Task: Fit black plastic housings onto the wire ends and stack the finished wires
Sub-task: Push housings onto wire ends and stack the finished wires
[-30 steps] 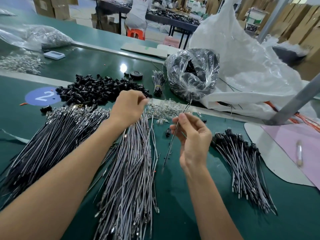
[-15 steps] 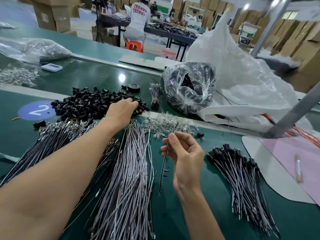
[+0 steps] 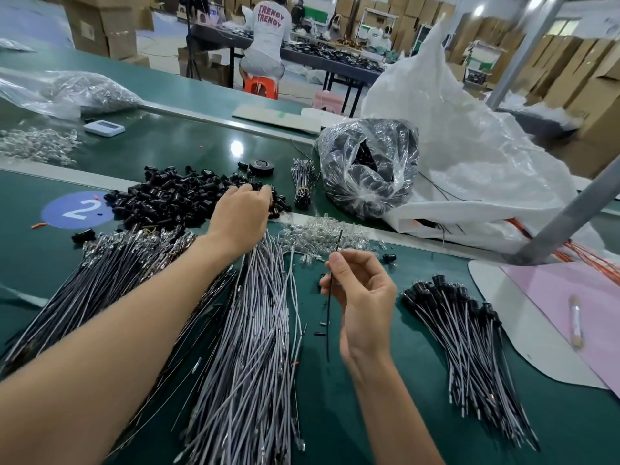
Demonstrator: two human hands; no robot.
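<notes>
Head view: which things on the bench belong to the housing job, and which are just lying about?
In the job: black housings pile, left hand on it; single wire pinched in right hand; grey wire pile; finished stack with housings.
Lying about: tape roll, small white device, big white bag, pink sheet.

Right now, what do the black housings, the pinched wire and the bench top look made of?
Black housings: moulded plastic, semi-gloss; small highlights on hollow barrels.
Wire pinched by the right hand: dark, matte insulation, probably PVC; core unseen.
Bench top: green sheet, likely PVC or rubber, glossy; it mirrors a ceiling light.
</notes>
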